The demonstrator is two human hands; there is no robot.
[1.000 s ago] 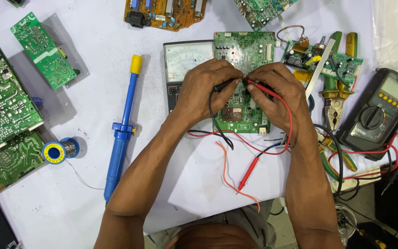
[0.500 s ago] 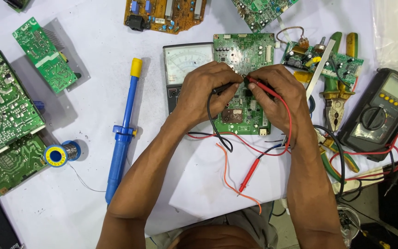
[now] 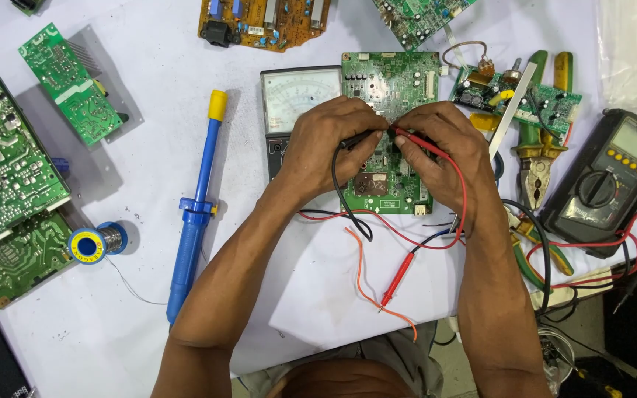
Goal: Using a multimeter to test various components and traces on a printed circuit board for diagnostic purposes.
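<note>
A green circuit board [image 3: 392, 81] lies in the middle of the white table, partly on top of an analog meter [image 3: 295, 96]. My left hand [image 3: 329, 144] holds a black test probe [image 3: 355, 140] against the board. My right hand [image 3: 444, 151] holds a red test probe [image 3: 425, 145] against the same spot, tip to tip with the black one. Both hands rest on the board and hide its centre. Black and red leads [image 3: 407, 239] loop down from the probes across the table.
A blue desoldering pump [image 3: 197, 206] and a solder spool [image 3: 90, 243] lie to the left, with green boards [image 3: 1, 169] beyond. A spare red probe [image 3: 397, 276] and orange wire lie near the front. Right: a digital multimeter [image 3: 606, 180], pliers [image 3: 540, 147], a small board [image 3: 510, 92].
Both hands have stayed on the board; the probe tips shifted only slightly. Nothing else on the table has moved.
</note>
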